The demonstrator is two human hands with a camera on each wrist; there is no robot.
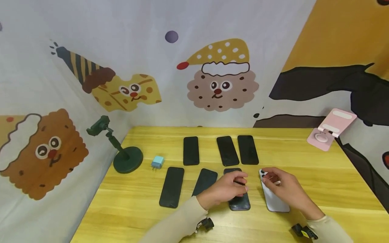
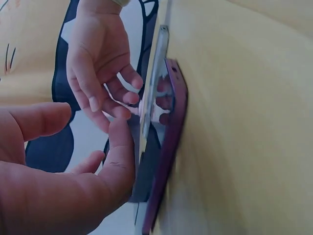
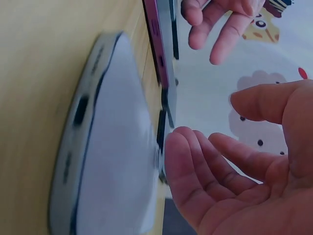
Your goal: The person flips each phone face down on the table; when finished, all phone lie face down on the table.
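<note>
My left hand hovers over a dark phone lying screen up, its fingers loosely bent with nothing between them. In the left wrist view that phone shows a purple edge. Over a silver phone, lying back up with its camera lenses at the far end, is my right hand. The right wrist view shows this silver phone's port end close up, and the right hand with thumb and fingers apart and holding nothing. Whether any fingertip touches a phone I cannot tell.
Several other dark phones lie screen up on the wooden table, one at the front left. A light-blue charger plug lies beside a green stand. A pink folding stand is at the back right. Printed cloth hangs behind.
</note>
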